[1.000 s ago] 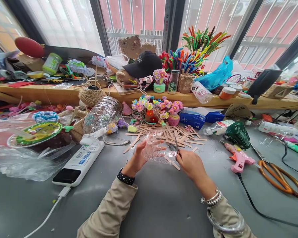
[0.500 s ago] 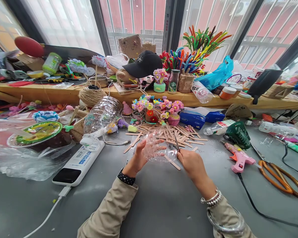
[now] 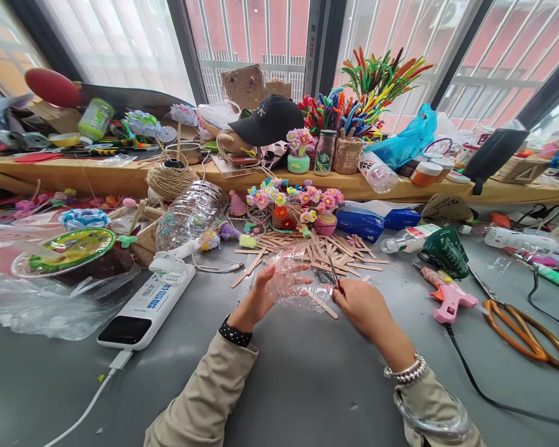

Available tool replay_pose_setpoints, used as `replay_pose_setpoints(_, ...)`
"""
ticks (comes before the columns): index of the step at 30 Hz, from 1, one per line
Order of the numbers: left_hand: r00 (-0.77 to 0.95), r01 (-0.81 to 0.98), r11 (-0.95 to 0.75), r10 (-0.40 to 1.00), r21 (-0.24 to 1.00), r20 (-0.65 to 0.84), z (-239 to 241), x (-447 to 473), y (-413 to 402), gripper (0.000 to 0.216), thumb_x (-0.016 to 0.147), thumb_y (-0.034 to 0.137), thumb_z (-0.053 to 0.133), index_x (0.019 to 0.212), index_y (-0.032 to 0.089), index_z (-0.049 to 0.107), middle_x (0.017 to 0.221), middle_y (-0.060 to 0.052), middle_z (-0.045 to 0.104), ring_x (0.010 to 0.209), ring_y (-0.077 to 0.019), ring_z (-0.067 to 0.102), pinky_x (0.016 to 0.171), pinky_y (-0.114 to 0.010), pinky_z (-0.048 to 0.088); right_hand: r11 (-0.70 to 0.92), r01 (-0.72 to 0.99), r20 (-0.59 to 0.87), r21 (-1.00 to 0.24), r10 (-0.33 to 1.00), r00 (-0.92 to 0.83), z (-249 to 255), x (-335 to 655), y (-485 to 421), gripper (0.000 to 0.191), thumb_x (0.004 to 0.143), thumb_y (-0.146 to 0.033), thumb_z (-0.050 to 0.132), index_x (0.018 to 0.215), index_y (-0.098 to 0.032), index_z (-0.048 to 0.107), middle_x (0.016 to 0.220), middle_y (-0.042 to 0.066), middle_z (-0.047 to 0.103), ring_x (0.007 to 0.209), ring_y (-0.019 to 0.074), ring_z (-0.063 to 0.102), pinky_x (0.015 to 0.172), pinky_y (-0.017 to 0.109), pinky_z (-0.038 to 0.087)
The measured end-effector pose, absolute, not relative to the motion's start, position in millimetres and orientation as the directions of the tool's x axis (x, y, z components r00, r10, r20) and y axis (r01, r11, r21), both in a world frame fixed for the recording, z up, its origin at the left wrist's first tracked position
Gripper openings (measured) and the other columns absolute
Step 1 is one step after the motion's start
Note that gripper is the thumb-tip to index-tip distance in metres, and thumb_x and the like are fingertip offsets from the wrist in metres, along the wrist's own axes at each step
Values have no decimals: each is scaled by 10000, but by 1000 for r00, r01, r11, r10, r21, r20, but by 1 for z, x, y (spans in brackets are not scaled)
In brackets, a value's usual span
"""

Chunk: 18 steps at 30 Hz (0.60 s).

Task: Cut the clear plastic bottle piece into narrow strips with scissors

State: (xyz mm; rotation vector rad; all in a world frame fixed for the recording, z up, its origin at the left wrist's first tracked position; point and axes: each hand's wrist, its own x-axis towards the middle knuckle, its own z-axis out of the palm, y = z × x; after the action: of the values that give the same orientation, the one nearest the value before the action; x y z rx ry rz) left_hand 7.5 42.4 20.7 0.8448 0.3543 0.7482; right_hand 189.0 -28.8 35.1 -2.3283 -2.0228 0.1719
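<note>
My left hand [image 3: 259, 297] is closed round a clear cut piece of plastic bottle [image 3: 298, 282], held just above the grey table [image 3: 307, 385]. My right hand [image 3: 361, 305] grips small scissors [image 3: 334, 275] whose blades point up into the right edge of the plastic. A heap of wooden craft sticks [image 3: 317, 251] lies right behind both hands, and one stick [image 3: 323, 305] lies under them.
A white power bank [image 3: 149, 304] with its cable lies at the left beside a large clear bottle [image 3: 190, 214]. A pink glue gun [image 3: 449, 297], orange-handled scissors [image 3: 526, 332] and a black cord [image 3: 475, 385] lie at the right. Craft flowers [image 3: 293, 202] and a cluttered wooden shelf [image 3: 242, 177] stand behind.
My right hand with the scissors has shifted slightly left and up against the plastic piece. My left hand keeps its hold and has barely moved.
</note>
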Motion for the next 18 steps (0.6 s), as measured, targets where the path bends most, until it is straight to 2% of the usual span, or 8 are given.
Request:
replay_pose_setpoints(9, 716, -478, 461, 698, 748, 27, 14, 7, 46, 731, 660, 531, 600, 1280, 194, 411, 1105, -143, 615, 969, -321, 600, 794, -444, 449, -156, 985, -35, -76, 987, 154, 37, 186, -28, 351, 938, -343, 376, 775, -173, 637, 821, 78, 705, 786, 195, 647, 557, 257, 296)
replay_pose_setpoints(13, 720, -479, 481, 694, 734, 15, 15, 8, 46, 694, 654, 544, 604, 1230, 193, 440, 1102, -146, 617, 961, -320, 605, 772, -432, 463, -168, 984, -46, -57, 985, 165, 40, 186, -29, 350, 945, -297, 361, 784, -170, 645, 826, 78, 710, 795, 197, 648, 555, 259, 298)
replay_pose_setpoints(18, 736, -456, 483, 677, 748, 12, 15, 8, 46, 668, 668, 541, 592, 1218, 189, 451, 1106, -146, 617, 962, -321, 606, 775, -434, 461, -160, 985, -50, -62, 986, 157, 39, 187, -29, 332, 928, -344, 397, 788, -180, 649, 830, 75, 708, 787, 197, 647, 558, 253, 312)
